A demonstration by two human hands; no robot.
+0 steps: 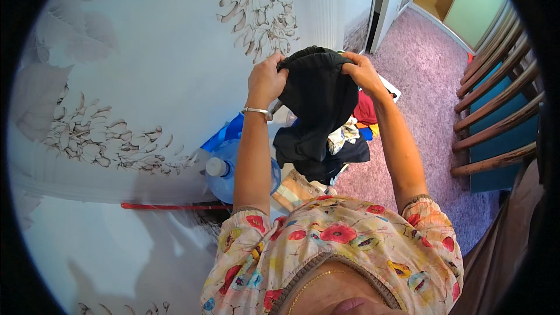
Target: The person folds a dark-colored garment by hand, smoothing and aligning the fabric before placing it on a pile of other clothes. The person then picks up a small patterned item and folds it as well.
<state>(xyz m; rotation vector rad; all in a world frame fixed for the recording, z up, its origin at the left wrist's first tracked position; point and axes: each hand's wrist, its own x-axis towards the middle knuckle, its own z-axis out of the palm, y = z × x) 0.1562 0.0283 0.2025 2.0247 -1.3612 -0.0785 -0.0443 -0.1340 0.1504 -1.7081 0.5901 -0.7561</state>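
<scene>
Both hands hold up a pair of black trousers (321,92) by its gathered elastic waistband. My left hand (267,78) grips the left end of the waistband, and a silver bracelet circles that wrist. At the right end, my right hand (363,72) pinches the cloth. The fabric hangs down between my forearms. Beneath it lie more clothes: a dark garment (356,151), a white patterned cloth (342,136) and a dark red one (365,109). What supports this pile is mostly hidden.
A large blue water bottle (218,181) stands left, beside the flower-patterned wall (144,74). A red stick (175,206) lies near it. Pinkish carpet (420,78) covers the floor at right, bordered by curved wooden bars (498,116). An open door (387,8) is beyond.
</scene>
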